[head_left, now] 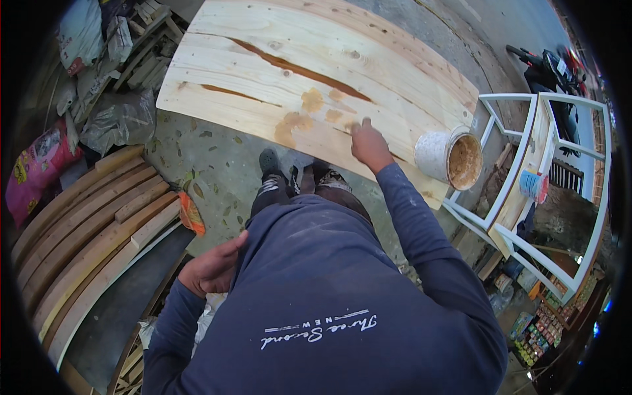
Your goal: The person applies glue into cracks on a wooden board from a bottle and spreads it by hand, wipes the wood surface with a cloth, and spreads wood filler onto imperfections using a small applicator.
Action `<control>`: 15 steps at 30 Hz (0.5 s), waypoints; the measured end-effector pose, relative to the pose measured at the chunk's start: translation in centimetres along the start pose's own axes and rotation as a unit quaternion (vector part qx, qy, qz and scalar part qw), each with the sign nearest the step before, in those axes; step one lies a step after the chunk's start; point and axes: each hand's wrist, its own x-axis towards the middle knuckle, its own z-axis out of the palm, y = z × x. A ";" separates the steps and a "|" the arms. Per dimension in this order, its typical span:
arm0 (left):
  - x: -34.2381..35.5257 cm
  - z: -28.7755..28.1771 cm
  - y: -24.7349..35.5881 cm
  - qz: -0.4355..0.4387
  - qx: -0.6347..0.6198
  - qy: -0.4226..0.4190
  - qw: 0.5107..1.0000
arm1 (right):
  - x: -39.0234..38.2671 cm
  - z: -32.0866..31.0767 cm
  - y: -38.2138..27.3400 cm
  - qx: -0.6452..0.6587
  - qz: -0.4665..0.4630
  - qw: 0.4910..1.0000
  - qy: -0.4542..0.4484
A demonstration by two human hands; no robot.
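Note:
A pale wooden panel (217,59) lies ahead of me, with long reddish-brown streaks (289,64) along its grain. My right hand (372,146) is down at the panel's near side, its fingers curled in. Whatever it may hold is hidden under it. Damp-looking tan smears (294,125) mark the wood to the left of that hand. Close on its right, a white bucket (434,150) smeared with brown stands on the panel. By my left hip hangs my left hand (214,264), fingers stretched out and nothing in them.
White metal frames (513,234) stand to the right, with a small blue-and-red tub (532,186) on one. Long timber planks (99,217) are stacked at the left, near a pink bag (43,168) and scrap wood (148,66). A motorcycle (556,72) is parked at the far right.

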 end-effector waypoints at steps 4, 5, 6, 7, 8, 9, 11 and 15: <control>-1.4 0.4 2.5 -0.031 0.039 0.017 0.999 | 1.1 5.0 0.2 0.036 0.030 0.996 0.077; -1.8 -0.3 2.6 -0.033 0.042 0.016 0.998 | 0.8 6.2 0.1 0.038 0.072 0.996 0.034; -2.0 -1.4 2.5 -0.028 0.036 0.007 0.999 | 0.9 5.3 -0.4 0.037 0.070 0.996 0.035; -1.8 -2.2 2.6 -0.025 0.032 -0.006 0.999 | 0.4 3.6 -0.6 0.009 0.069 0.998 -0.006; -1.4 -2.9 3.2 -0.025 0.034 -0.011 0.999 | 0.4 2.4 -0.6 -0.019 0.067 0.996 -0.046; -1.6 -3.4 3.4 -0.027 0.030 -0.025 0.999 | 0.8 2.4 -1.0 -0.017 0.072 0.996 -0.049; -2.5 -4.1 3.2 -0.037 0.027 -0.041 0.998 | 2.6 2.8 -1.6 0.022 0.080 0.993 0.089; -3.6 -5.0 4.6 -0.030 0.113 -0.021 0.993 | 2.3 1.8 -2.7 -0.038 0.089 0.992 -0.083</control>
